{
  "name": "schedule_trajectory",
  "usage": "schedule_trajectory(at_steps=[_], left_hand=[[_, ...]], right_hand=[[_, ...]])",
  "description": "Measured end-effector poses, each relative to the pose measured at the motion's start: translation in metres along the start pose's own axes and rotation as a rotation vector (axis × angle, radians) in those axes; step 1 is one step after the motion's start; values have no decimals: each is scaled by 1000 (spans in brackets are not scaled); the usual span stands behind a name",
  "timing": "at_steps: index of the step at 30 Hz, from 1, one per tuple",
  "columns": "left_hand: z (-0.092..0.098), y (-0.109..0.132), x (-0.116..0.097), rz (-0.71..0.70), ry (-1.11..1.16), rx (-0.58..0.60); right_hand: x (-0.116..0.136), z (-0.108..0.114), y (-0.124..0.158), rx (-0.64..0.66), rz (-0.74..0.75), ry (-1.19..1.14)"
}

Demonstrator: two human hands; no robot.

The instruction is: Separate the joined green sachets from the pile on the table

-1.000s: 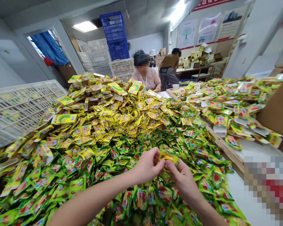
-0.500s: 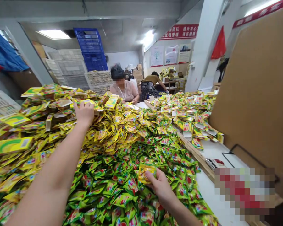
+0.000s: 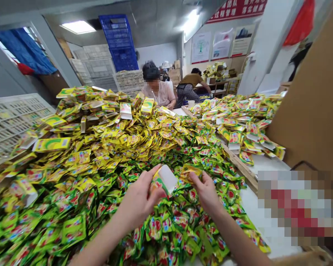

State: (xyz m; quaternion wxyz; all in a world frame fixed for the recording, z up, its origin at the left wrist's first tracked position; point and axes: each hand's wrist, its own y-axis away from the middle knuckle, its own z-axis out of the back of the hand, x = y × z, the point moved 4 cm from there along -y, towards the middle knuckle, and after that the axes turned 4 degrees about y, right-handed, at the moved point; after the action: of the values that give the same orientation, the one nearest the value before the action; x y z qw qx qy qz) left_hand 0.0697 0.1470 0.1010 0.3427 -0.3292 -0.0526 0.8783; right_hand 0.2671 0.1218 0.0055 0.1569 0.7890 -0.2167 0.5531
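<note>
My left hand (image 3: 144, 194) is closed round a small green and yellow carton (image 3: 164, 179), its white flap standing up toward the right. Just to the right, my right hand (image 3: 207, 190) pinches a yellow sachet (image 3: 189, 172) between thumb and fingers. The sachet is close to the carton's flap; I cannot tell whether they touch. Beneath both hands spreads a heap of green sachets (image 3: 166, 225). Behind it rises a bank of yellow sachets (image 3: 133, 138), with yellow cartons (image 3: 51, 144) lying on it at the left.
A wooden strip (image 3: 238, 164) divides the heap from more cartons (image 3: 252, 133) on the right. A large cardboard sheet (image 3: 308, 111) stands at far right. White crates (image 3: 13, 122) are at the left. A person (image 3: 158, 88) sits across the table; another (image 3: 192, 85) bends over behind.
My left hand has come back from the carton pile at the far left, bringing a carton beside the sachet in my right hand. The view has shifted, too.
</note>
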Motion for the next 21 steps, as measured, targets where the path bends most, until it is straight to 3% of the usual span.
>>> schedule_trajectory(at_steps=[4, 6, 8, 11, 15, 18, 21], left_hand=[[-38, 25, 12, 172, -81, -32], [-52, 28, 17, 166, -106, -76], [-60, 32, 19, 82, -149, -174], [-66, 42, 22, -47, -270, -297], [-71, 48, 29, -78, -386, -232], [-72, 47, 29, -93, -411, -182], [-70, 48, 27, -89, -360, -225]], right_hand=[[27, 0, 25, 9, 463, 119], [39, -6, 42, 39, 736, 294], [44, -16, 53, 112, 885, 495], [39, -27, 52, 326, 802, 670], [22, -28, 39, 568, 411, 687], [10, -24, 35, 491, 242, 612], [6, -20, 38, 239, 332, 529]])
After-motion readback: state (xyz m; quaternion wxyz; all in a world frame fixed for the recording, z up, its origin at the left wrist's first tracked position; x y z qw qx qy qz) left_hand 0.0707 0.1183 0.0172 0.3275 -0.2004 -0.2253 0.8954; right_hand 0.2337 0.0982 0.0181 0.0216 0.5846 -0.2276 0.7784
